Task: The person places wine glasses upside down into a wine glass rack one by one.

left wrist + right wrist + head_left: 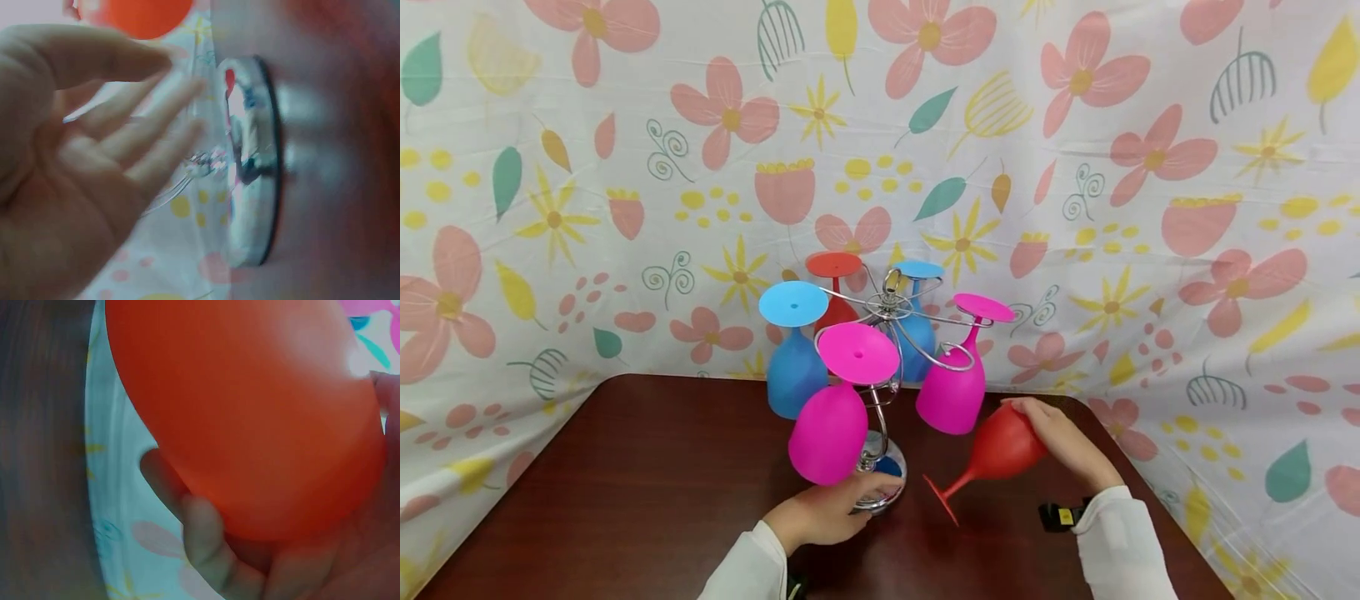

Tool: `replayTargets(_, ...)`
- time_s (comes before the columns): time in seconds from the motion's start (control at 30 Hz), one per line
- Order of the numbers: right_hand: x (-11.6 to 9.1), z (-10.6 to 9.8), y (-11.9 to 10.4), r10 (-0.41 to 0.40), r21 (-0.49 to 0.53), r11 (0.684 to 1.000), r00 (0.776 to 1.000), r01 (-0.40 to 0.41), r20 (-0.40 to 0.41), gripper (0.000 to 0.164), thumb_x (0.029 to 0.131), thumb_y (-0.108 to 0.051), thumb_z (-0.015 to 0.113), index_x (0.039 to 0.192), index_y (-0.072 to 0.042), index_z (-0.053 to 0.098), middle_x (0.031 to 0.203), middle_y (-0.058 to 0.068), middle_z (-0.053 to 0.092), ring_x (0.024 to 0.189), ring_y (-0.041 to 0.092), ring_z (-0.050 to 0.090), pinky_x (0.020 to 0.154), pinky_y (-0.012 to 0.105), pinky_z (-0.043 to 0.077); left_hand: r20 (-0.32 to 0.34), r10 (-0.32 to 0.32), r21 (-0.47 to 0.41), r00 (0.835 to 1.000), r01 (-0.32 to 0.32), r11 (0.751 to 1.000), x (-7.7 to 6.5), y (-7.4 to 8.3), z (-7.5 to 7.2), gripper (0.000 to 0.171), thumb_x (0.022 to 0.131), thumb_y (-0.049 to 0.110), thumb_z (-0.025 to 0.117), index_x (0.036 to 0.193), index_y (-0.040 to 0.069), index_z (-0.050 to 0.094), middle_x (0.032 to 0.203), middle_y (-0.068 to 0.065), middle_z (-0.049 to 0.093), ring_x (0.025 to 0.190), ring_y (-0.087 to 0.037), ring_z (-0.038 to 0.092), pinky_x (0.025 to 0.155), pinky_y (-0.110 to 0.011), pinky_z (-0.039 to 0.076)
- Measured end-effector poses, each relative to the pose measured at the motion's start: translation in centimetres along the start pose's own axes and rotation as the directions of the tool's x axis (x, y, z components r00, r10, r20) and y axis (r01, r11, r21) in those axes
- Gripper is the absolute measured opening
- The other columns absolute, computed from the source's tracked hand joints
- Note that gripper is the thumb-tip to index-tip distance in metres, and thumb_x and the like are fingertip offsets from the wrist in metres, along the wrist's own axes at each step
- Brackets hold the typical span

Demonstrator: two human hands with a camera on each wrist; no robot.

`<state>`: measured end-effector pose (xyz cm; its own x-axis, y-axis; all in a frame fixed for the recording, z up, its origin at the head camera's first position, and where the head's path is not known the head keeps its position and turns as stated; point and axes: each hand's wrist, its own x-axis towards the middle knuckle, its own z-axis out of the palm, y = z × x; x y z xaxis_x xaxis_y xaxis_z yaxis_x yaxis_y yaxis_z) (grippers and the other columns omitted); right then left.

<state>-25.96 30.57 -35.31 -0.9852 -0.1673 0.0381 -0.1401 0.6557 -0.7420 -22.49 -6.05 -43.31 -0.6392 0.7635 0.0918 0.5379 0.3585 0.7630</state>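
My right hand [1063, 437] grips a red plastic goblet [1003, 446] around its bowl, fingers curled along its side in the right wrist view. The goblet tilts, its stem and foot pointing down to the left above the table. My left hand [831, 508] is beside the round chrome base [256, 162] of a metal glass rack [889, 307], its fingers loosely extended with nothing between them. On the rack, goblets hang upside down by their feet: a pink one [829, 433] nearest my left hand, another pink one [951, 392] at right, two blue, one red behind.
The rack stands on a dark brown wooden table [625, 483]. Behind the table's far edge hangs a white cloth [865, 125] printed with flowers and leaves. The blue goblet [796, 375] hangs at the rack's left, and the other red goblet [835, 312] is partly hidden.
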Motion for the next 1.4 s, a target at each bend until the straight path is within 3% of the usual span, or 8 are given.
replayTargets(0.13, -1.1, 1.0, 1.3, 0.078, 0.166, 0.982, 0.993, -0.092, 0.088, 0.062, 0.104, -0.060, 0.033, 0.150, -0.020, 0.046, 0.149, 0.008, 0.042, 0.131, 0.031, 0.039, 0.096, 0.049, 0.043, -0.078, 0.097, -0.160, 0.992, -0.109, 0.981, 0.5, -0.2, 0.5, 0.051, 0.101, 0.003, 0.057, 0.148, 0.017, 0.046, 0.137, -0.004, 0.057, 0.124, -0.023, 0.057, 0.102, -0.039, 0.048)
replayTargets(0.33, -1.9, 2.8, 2.1, 0.227, 0.239, 0.935, 0.961, -0.260, 0.160, 0.076, 0.096, -0.075, 0.030, 0.154, -0.028, 0.040, 0.154, 0.008, 0.033, 0.136, 0.038, 0.033, 0.083, 0.059, 0.045, -0.186, 0.169, -0.158, 0.968, -0.199, 0.967, 0.9, 0.5, 1.0, 0.043, 0.097, 0.016, 0.068, 0.138, 0.026, 0.062, 0.124, 0.010, 0.062, 0.115, -0.013, 0.059, 0.095, -0.039, 0.052)
replayTargets(0.47, -1.5, 4.0, 2.2, 0.130, 0.382, 0.898, 0.961, -0.218, 0.244, 0.073, 0.102, -0.065, 0.031, 0.154, -0.015, 0.039, 0.144, 0.014, 0.042, 0.124, 0.033, 0.048, 0.091, 0.050, 0.049, -0.174, 0.201, -0.205, 0.964, -0.235, 0.950, 1.0, 1.1, 1.2, 0.042, 0.094, 0.019, 0.072, 0.135, 0.026, 0.065, 0.118, 0.010, 0.064, 0.113, -0.010, 0.056, 0.092, -0.034, 0.052)
replayTargets(0.63, -1.2, 5.2, 2.5, -0.004, 0.524, 0.830, 0.938, -0.191, 0.347, 0.066, 0.107, -0.053, 0.031, 0.152, -0.007, 0.040, 0.134, 0.012, 0.054, 0.112, 0.029, 0.059, 0.088, 0.047, 0.054, -0.057, 0.265, -0.279, 0.962, -0.271, 0.921, 0.9, 1.4, 1.4, 0.053, 0.090, 0.017, 0.074, 0.141, 0.023, 0.058, 0.126, 0.009, 0.062, 0.114, -0.009, 0.058, 0.093, -0.032, 0.053)
replayTargets(0.83, -0.9, 6.4, 2.9, -0.104, 0.623, 0.751, 0.893, -0.218, 0.438, 0.061, 0.108, -0.046, 0.027, 0.153, -0.004, 0.036, 0.133, 0.011, 0.058, 0.115, 0.033, 0.061, 0.090, 0.052, 0.053, 0.043, 0.372, -0.248, 0.927, -0.351, 0.903, 0.9, 2.1, 1.5, 0.056, 0.091, 0.007, 0.069, 0.143, 0.019, 0.053, 0.133, 0.006, 0.058, 0.120, -0.007, 0.054, 0.097, -0.031, 0.049)
replayTargets(1.03, -0.8, 7.3, 2.9, -0.180, 0.690, 0.678, 0.853, -0.254, 0.490, 0.059, 0.109, -0.043, 0.023, 0.154, -0.007, 0.034, 0.135, 0.012, 0.057, 0.120, 0.033, 0.058, 0.095, 0.054, 0.050, -0.089, 0.426, -0.108, 0.900, -0.434, 0.894, 1.0, 2.7, 1.6, 0.029, 0.093, 0.015, 0.072, 0.122, 0.014, 0.070, 0.118, 0.007, 0.065, 0.113, -0.004, 0.058, 0.093, -0.028, 0.051)
replayTargets(1.17, -0.8, 8.0, 3.1, -0.237, 0.731, 0.619, 0.819, -0.286, 0.522, 0.057, 0.109, -0.041, 0.021, 0.155, -0.009, 0.033, 0.137, 0.011, 0.057, 0.122, 0.034, 0.058, 0.097, 0.054, 0.049, -0.196, 0.393, -0.133, 0.899, -0.421, 0.897, 1.0, 2.9, 1.8, 0.023, 0.090, 0.016, 0.077, 0.113, 0.014, 0.075, 0.112, 0.007, 0.066, 0.107, -0.005, 0.060, 0.087, -0.027, 0.054)
replayTargets(1.4, -0.5, 9.3, 3.4, -0.341, 0.753, 0.594, 0.760, -0.283, 0.554, 0.056, 0.110, -0.038, 0.017, 0.155, -0.011, 0.036, 0.139, 0.015, 0.054, 0.123, 0.034, 0.057, 0.098, 0.056, 0.047, -0.309, 0.424, -0.118, 0.851, -0.477, 0.871, 1.0, 3.5, 2.1, 0.016, 0.089, 0.013, 0.078, 0.104, 0.007, 0.078, 0.107, 0.001, 0.068, 0.101, -0.008, 0.061, 0.079, -0.031, 0.057)
